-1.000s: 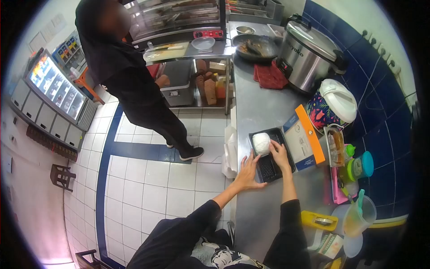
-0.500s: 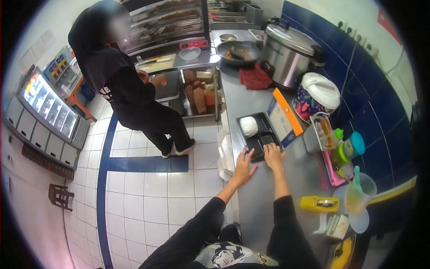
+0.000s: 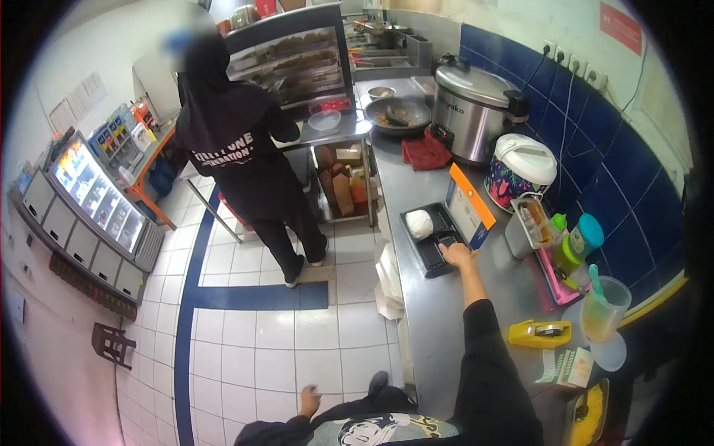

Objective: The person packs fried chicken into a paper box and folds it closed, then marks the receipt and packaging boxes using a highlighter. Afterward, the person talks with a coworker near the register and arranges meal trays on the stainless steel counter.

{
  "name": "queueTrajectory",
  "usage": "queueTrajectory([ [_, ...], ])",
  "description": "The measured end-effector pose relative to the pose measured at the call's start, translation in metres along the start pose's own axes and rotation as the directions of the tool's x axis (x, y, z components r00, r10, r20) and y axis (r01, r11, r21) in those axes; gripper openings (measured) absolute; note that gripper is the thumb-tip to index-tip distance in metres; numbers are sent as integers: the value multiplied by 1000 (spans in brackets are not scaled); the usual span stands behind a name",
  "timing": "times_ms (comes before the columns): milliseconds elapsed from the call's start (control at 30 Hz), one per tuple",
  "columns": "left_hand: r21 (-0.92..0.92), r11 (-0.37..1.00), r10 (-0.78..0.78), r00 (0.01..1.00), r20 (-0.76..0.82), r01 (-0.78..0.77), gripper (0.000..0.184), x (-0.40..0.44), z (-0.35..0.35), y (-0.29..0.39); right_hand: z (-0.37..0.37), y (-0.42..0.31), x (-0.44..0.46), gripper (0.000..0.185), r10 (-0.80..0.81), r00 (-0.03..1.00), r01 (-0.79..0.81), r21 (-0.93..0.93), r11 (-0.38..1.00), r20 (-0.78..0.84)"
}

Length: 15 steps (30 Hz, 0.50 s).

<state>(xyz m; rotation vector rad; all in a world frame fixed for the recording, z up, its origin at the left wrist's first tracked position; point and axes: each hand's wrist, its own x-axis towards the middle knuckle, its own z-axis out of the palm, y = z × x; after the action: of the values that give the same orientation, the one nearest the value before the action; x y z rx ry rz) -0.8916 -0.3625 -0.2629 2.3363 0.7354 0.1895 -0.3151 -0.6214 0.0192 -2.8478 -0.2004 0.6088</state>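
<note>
A black compartment tray [image 3: 439, 262] lies on the steel counter, with a white rounded mound of what looks like rice [image 3: 420, 224] in its far left compartment. My right hand [image 3: 460, 255] is at the tray's right side, its fingers closed on the rim. Low beside my body, away from the counter, hangs my left hand [image 3: 309, 401]. It touches nothing that I can see, and its fingers are too blurred to read. An orange-edged upright card [image 3: 470, 207] stands just behind the tray.
Along the wall are a large steel rice cooker [image 3: 472, 111], a floral container [image 3: 520, 169] and a steel bin [image 3: 524, 229]. Nearer me are a yellow tape dispenser [image 3: 540, 334] and a plastic jug [image 3: 606, 303]. A frying pan [image 3: 398, 115] sits farther back. Another person [image 3: 242, 141] stands left.
My left hand has left the tray and dropped down beside my body. My right hand remains at the tray. The other person has turned away toward the display case.
</note>
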Motion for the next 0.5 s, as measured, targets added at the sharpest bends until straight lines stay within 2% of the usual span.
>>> queueTrajectory([
  [33, -155, 934, -317, 946, 65, 323, 38, -19, -28, -6, -2, -4, -6, 66, 18, 1000, -19, 6, 1000, 17],
  [67, -39, 949, -314, 937, -153, 311, 37, -36, -32, -39, -5, -9, -12, 68, 38, 999, -38, 10, 999, 32],
  [100, 41, 959, -263, 937, -228, 279, 35, -49, -46, -46, -1, -11, -19, 68, 39, 999, -39, 15, 999, 23],
  [133, 111, 908, -345, 872, -348, 404, 36, -51, -46, -55, 5, -13, -25, 69, 40, 999, -39, 37, 999, -37],
  [167, 163, 867, -383, 839, -387, 471, 39, -59, -49, -59, 11, -12, -28, 71, 43, 995, -38, 55, 998, -93],
  [233, -38, 795, -594, 765, -249, 606, 44, -65, -57, -52, 22, -6, -29, 72, 50, 997, -47, 52, 998, -59],
  [333, -24, 877, -477, 865, -157, 479, 43, -65, -26, -29, 53, 8, -34, 76, -40, 964, 95, 197, 976, -264],
  [367, -42, 887, -462, 882, -96, 460, 45, -61, -13, -16, 66, 13, -48, 76, -50, 963, 105, 198, 975, -264],
  [400, -61, 896, -443, 896, -37, 440, 46, -59, 5, -1, 82, 17, -62, 77, -58, 852, 184, 195, 963, -521],
  [433, -85, 920, -384, 923, -10, 382, 47, -56, 25, 12, 98, 20, -77, 79, -49, 674, 260, 175, 950, -737],
  [467, -72, 959, -273, 962, 10, 273, 45, -54, 37, 35, 113, 23, -91, 79, -51, 676, 267, 179, 947, -735],
  [500, -147, 967, -198, 976, 91, 210, 42, -54, 50, 56, 127, 30, -107, 81, -34, 625, 328, 222, 918, -780],
])
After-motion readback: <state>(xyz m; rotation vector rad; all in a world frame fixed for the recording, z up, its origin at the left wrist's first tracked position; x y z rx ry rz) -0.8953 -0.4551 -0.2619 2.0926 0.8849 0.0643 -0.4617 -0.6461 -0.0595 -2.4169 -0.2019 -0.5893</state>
